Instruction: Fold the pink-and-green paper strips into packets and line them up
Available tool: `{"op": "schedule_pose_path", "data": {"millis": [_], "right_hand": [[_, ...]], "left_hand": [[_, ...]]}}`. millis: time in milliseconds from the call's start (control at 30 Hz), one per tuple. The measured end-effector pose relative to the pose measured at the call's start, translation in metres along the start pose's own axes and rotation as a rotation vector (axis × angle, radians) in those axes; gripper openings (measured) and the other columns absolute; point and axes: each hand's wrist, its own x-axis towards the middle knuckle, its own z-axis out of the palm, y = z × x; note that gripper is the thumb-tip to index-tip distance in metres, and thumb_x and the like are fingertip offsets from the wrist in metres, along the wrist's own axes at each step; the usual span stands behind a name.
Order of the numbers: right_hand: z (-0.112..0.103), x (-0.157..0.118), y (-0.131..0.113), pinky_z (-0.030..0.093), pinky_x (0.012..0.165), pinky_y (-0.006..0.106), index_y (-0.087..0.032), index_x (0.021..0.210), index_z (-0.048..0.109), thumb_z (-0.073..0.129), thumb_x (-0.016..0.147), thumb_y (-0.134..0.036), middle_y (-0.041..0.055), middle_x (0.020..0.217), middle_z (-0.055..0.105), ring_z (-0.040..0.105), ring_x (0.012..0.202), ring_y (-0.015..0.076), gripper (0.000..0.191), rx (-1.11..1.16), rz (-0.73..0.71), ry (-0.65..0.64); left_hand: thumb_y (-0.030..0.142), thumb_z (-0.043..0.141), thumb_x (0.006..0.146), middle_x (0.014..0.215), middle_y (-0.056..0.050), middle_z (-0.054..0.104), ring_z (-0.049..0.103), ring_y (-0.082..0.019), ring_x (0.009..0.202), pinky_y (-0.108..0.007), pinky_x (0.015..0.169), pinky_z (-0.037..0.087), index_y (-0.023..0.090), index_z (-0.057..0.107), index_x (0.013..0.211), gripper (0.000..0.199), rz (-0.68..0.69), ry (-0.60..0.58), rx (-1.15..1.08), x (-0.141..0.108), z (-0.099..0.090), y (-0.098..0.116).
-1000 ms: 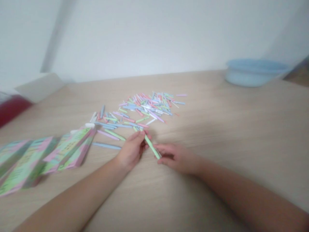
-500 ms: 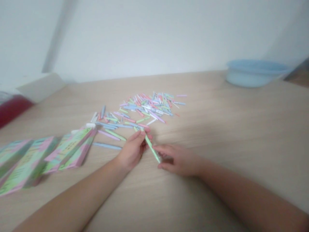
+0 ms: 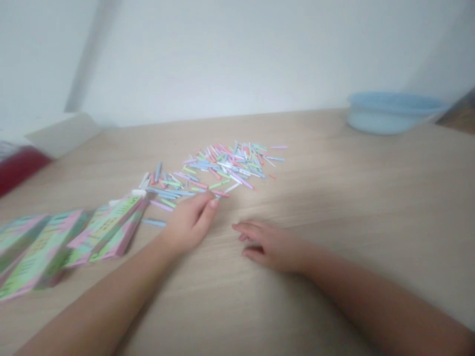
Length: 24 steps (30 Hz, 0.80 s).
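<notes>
My left hand (image 3: 191, 217) is over the near edge of the pastel pens, fingers curled and thumb against them; whatever they may grip is hidden beneath. Close by its knuckles lie a lavender pen (image 3: 161, 205), a green pen (image 3: 169, 203) and a blue pen (image 3: 154, 222), partly covered by the hand. Further right, my right hand (image 3: 272, 246) hovers low above the table with fingers and thumb apart, nothing between them. A heap of pastel pens and pen parts (image 3: 230, 163) spreads beyond both hands.
Pink-and-green printed boxes (image 3: 107, 222) lie at the left, with white pieces (image 3: 139, 193) at one end. A blue basin (image 3: 393, 113) stands at the back right. At the far left are a dark red object (image 3: 22, 168) and a pale box-like thing (image 3: 63, 133). A wall closes the back.
My left hand has shifted left and turned palm down. The green pen held between both hands is no longer visible. My right hand has stayed in place, its fingers now off the pen.
</notes>
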Motion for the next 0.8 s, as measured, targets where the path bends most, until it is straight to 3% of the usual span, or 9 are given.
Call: {"op": "schedule_pose_path", "data": {"millis": [67, 100, 233, 400, 600, 700, 800], "right_hand": [[0.000, 0.000, 0.000, 0.048, 0.106, 0.039, -0.026, 0.151, 0.047, 0.063, 0.095, -0.021, 0.0111, 0.144, 0.058, 0.066, 0.114, 0.0207, 0.059, -0.017, -0.020, -0.005], [-0.001, 0.000, -0.001, 0.048, 0.106, 0.039, -0.026, 0.151, 0.048, 0.063, 0.095, -0.021, 0.0111, 0.145, 0.057, 0.065, 0.115, 0.0211, 0.058, -0.022, -0.026, -0.006], [-0.001, 0.001, -0.001, 0.047, 0.108, 0.040, -0.026, 0.150, 0.050, 0.062, 0.095, -0.023, 0.0117, 0.148, 0.055, 0.062, 0.122, 0.0231, 0.057, -0.026, -0.030, 0.004], [-0.001, 0.000, 0.000, 0.046, 0.110, 0.040, -0.025, 0.149, 0.051, 0.061, 0.095, -0.023, 0.0113, 0.149, 0.055, 0.059, 0.127, 0.0237, 0.055, -0.043, -0.033, 0.004], [-0.002, 0.001, -0.001, 0.044, 0.113, 0.039, -0.021, 0.147, 0.052, 0.059, 0.097, -0.025, 0.0112, 0.149, 0.055, 0.054, 0.134, 0.0244, 0.051, -0.089, -0.025, -0.013], [-0.002, 0.001, -0.001, 0.042, 0.116, 0.039, -0.021, 0.146, 0.053, 0.060, 0.097, -0.025, 0.0114, 0.148, 0.056, 0.052, 0.136, 0.0240, 0.050, -0.091, -0.046, -0.009], [-0.001, 0.001, -0.001, 0.041, 0.116, 0.039, -0.022, 0.145, 0.054, 0.060, 0.097, -0.025, 0.0113, 0.147, 0.057, 0.052, 0.135, 0.0232, 0.049, -0.084, -0.055, -0.006]], "left_hand": [[0.059, 0.069, 0.083, 0.075, -0.007, 0.062, 0.056, -0.024, 0.076, -0.032, 0.070, 0.036, 0.022, 0.068, 0.073, 0.038, 0.197, -0.113, 0.566, 0.007, -0.024, -0.003], [0.060, 0.064, 0.086, 0.076, -0.008, 0.064, 0.057, -0.025, 0.076, -0.033, 0.069, 0.034, 0.022, 0.069, 0.075, 0.040, 0.225, -0.149, 0.768, 0.011, -0.034, -0.006], [0.060, 0.047, 0.094, 0.077, -0.010, 0.071, 0.062, -0.028, 0.072, -0.035, 0.068, 0.035, 0.023, 0.075, 0.088, 0.047, 0.183, -0.227, 1.177, 0.028, -0.063, -0.016], [0.050, 0.046, 0.094, 0.090, -0.012, 0.075, 0.065, -0.032, 0.092, -0.044, 0.092, 0.039, 0.022, 0.071, 0.082, 0.039, 0.239, -0.301, 1.329, 0.036, -0.067, -0.032], [0.048, 0.047, 0.092, 0.106, -0.018, 0.071, 0.060, -0.041, 0.109, -0.057, 0.099, 0.037, 0.019, 0.068, 0.097, 0.037, 0.095, -0.214, 1.333, 0.034, -0.059, -0.053], [0.042, 0.051, 0.090, 0.110, -0.020, 0.068, 0.058, -0.041, 0.112, -0.057, 0.103, 0.035, 0.017, 0.066, 0.100, 0.031, 0.154, -0.168, 1.241, 0.032, -0.055, -0.046], [0.034, 0.052, 0.091, 0.111, -0.015, 0.066, 0.059, -0.034, 0.111, -0.047, 0.101, 0.040, 0.020, 0.066, 0.101, 0.022, 0.292, -0.295, 1.086, 0.028, -0.045, -0.031]]}}
